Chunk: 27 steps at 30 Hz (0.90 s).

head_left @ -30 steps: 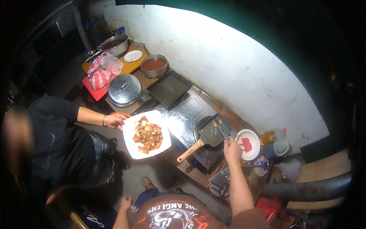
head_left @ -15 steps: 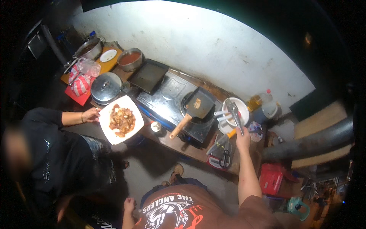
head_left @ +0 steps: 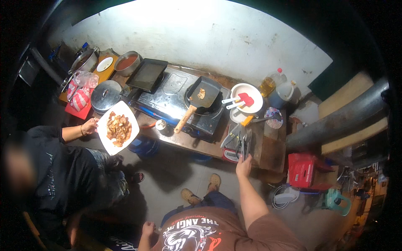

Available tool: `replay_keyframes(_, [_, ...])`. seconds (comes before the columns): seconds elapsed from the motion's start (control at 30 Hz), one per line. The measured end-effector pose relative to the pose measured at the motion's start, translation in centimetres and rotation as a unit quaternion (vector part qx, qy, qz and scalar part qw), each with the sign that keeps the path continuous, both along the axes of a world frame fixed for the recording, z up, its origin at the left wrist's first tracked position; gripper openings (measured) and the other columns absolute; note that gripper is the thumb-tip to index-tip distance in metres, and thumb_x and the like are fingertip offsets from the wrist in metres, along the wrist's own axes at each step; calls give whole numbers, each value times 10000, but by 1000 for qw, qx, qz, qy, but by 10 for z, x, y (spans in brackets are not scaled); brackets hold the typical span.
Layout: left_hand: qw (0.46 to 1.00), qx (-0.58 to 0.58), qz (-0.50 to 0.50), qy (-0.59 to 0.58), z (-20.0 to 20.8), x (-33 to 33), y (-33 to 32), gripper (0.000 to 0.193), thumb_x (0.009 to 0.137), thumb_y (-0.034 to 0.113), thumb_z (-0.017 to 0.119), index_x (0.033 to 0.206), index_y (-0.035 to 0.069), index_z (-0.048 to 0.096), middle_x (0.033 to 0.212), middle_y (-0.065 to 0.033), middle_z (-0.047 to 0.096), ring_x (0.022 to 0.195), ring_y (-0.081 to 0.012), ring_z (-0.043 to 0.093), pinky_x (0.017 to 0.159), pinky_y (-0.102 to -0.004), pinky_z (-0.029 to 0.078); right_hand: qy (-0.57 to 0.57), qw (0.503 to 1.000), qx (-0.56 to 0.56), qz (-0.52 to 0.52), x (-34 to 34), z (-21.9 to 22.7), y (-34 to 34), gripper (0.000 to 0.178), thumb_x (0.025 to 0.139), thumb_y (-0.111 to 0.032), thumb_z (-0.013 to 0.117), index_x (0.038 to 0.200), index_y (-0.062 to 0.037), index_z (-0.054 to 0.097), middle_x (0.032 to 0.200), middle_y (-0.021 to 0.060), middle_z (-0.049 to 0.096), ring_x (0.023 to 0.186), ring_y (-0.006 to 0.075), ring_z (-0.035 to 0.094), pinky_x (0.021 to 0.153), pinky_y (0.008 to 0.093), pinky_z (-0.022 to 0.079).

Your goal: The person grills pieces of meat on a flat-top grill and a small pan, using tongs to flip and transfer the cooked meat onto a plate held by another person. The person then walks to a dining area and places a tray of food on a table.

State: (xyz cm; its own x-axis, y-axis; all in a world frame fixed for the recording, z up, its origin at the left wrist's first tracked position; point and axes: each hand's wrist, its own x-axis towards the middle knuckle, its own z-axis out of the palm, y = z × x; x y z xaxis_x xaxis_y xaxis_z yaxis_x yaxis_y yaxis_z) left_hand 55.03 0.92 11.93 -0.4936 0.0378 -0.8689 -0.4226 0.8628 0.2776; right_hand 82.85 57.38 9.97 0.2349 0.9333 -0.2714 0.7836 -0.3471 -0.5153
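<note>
My right hand point(head_left: 243, 165) grips metal tongs point(head_left: 248, 141) by one end, over the front right of the table beside dark-handled scissors and a red and white kitchen scale point(head_left: 230, 154). My left hand point(head_left: 148, 229) hangs low near my body, fingers curled in, with nothing visible in it. A square dark pan point(head_left: 207, 90) with a wooden handle rests on the stove point(head_left: 167, 102), a small bit of food inside. At the left, another person's hand point(head_left: 89, 126) holds up a white square plate point(head_left: 135, 125) of browned, saucy food pieces.
A white bowl point(head_left: 251, 88) holds red-headed spatulas. Behind it stand an oil bottle point(head_left: 268, 87) and a pail point(head_left: 281, 98). A black tray point(head_left: 146, 75), a pot of red sauce point(head_left: 127, 63) and a lidded pot point(head_left: 106, 97) line the left. A large pipe point(head_left: 335, 117) crosses the right.
My right hand has brought the tongs from above the white bowl down toward the table's front edge. The view has shifted; the other person still holds the plate.
</note>
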Motion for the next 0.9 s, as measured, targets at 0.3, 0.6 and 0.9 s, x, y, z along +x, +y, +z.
replay_keyframes(0.3, [964,185,-175,72,0,-39,306,276,954,270,592,1019,10,657,723,-35,632,612,-114,562,570,-280,454,51,997,-12,63,16,22,-7,644,912,-310,626,1419,-19,355,1306,272,477,1189,414,524,973,482,444])
replay_keyframes(0.6, [949,257,130,127,-99,-41,522,240,914,157,602,1135,68,567,888,-47,582,733,-153,593,521,-295,520,35,950,-300,84,306,11,-167,613,930,-420,575,1336,28,475,1317,288,539,1226,422,529,987,466,446])
replay_keyframes(0.9, [877,341,252,226,-110,-10,536,355,816,-47,610,1134,39,478,1107,-121,517,961,-239,582,731,-370,605,-32,913,-391,-114,479,8,-248,485,989,-389,493,1241,23,541,1160,215,644,1058,394,621,890,464,498])
